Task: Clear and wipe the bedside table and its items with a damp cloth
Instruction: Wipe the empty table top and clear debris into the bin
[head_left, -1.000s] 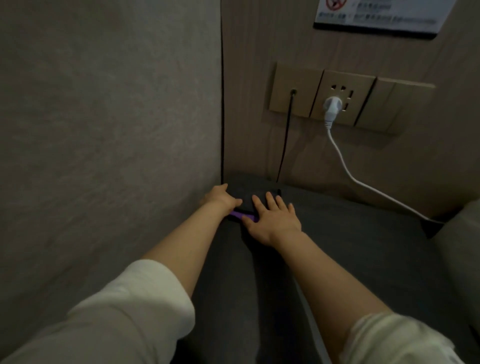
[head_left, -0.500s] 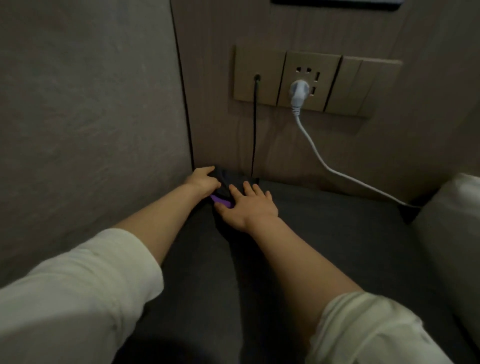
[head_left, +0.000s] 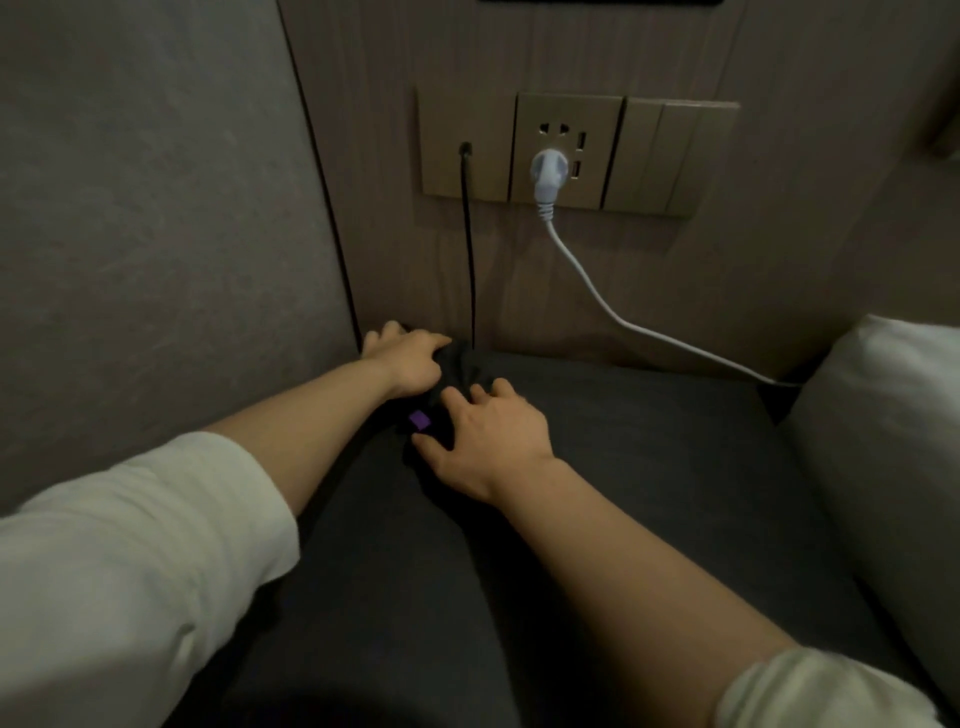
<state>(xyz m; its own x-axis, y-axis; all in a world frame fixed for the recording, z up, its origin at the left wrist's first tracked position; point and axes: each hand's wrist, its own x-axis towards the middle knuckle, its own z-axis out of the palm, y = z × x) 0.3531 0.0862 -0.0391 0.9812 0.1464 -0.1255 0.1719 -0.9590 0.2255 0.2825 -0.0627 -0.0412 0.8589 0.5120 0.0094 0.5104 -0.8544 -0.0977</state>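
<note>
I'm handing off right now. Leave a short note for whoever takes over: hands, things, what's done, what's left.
Left hand: at the back corner, fingers curled on the dark cloth.
Right hand: spread flat on the cloth, beside its purple tag.
Black cable and white plug are in the wall panel, close behind.
Done: cannot tell.
Left: wipe the dark top; mind the cables.
</note>
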